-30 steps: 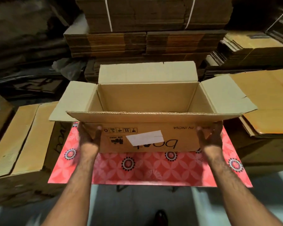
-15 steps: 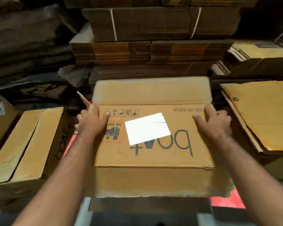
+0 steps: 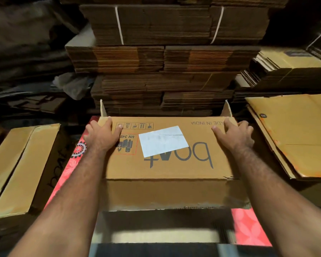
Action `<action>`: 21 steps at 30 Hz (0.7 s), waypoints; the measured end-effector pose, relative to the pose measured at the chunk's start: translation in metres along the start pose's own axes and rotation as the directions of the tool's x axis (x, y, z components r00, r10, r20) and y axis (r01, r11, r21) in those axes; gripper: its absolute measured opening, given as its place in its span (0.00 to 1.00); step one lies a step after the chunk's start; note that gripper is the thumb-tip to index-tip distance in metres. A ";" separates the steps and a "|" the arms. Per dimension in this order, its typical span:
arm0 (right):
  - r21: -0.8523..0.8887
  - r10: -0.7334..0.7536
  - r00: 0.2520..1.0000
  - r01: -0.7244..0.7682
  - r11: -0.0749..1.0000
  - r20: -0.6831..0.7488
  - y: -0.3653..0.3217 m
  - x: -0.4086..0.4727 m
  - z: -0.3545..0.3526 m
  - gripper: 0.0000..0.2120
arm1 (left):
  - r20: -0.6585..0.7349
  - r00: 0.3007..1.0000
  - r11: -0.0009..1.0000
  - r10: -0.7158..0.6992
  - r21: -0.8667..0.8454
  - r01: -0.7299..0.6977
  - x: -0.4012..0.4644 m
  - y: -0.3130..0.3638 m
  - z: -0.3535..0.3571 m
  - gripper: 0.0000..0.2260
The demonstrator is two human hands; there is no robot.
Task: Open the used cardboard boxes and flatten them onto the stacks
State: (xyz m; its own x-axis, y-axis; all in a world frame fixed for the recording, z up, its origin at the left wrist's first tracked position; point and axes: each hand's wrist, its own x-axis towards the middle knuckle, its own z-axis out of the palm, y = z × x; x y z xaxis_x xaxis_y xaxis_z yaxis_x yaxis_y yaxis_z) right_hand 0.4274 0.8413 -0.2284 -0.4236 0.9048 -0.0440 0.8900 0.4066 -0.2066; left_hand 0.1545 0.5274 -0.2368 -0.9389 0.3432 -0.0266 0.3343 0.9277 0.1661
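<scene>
A brown cardboard box [image 3: 167, 169] with a white label and "boat" lettering lies on its side on a red patterned table [image 3: 248, 227]. Its printed panel faces up. My left hand [image 3: 102, 136] grips the box's far left corner, fingers curled over the far edge and thumb on the panel. My right hand [image 3: 233, 136] grips the far right corner the same way. Two side flaps stick up behind the far edge. A flap hangs toward me at the near side.
Tall strapped stacks of flattened cardboard [image 3: 174, 52] rise just behind the box. A closed "boat" box [image 3: 24, 164] sits at the left. Flattened sheets [image 3: 295, 134] lie on a pile at the right, with more flat stacks [image 3: 285, 69] behind them.
The box, upright and open a second ago, has tipped away from me onto its side. Both hands moved from its lower corners to the far top corners.
</scene>
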 end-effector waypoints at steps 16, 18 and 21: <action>-0.253 -0.740 0.672 0.709 0.658 -0.041 0.012 -0.226 0.049 0.58 | -0.066 0.687 0.675 0.724 0.274 -0.685 -0.216 -0.021 0.050 0.57; -0.289 -0.706 0.708 0.674 0.679 -0.009 0.012 -0.228 0.055 0.65 | -0.028 0.718 0.686 0.695 0.324 -0.652 -0.214 -0.019 0.059 0.64; -0.312 -0.668 0.744 0.636 0.706 0.005 0.008 -0.231 0.059 0.70 | -0.048 0.735 0.694 0.676 0.375 -0.614 -0.213 -0.012 0.063 0.60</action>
State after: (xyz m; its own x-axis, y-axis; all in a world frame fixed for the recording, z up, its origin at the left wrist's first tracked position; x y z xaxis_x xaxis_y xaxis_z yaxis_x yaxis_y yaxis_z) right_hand 0.5226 0.6281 -0.2772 -0.9108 0.4005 0.1004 0.4111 0.9021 0.1312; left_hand 0.3560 0.4526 -0.2949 -0.4678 0.8726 0.1405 0.8396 0.4884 -0.2379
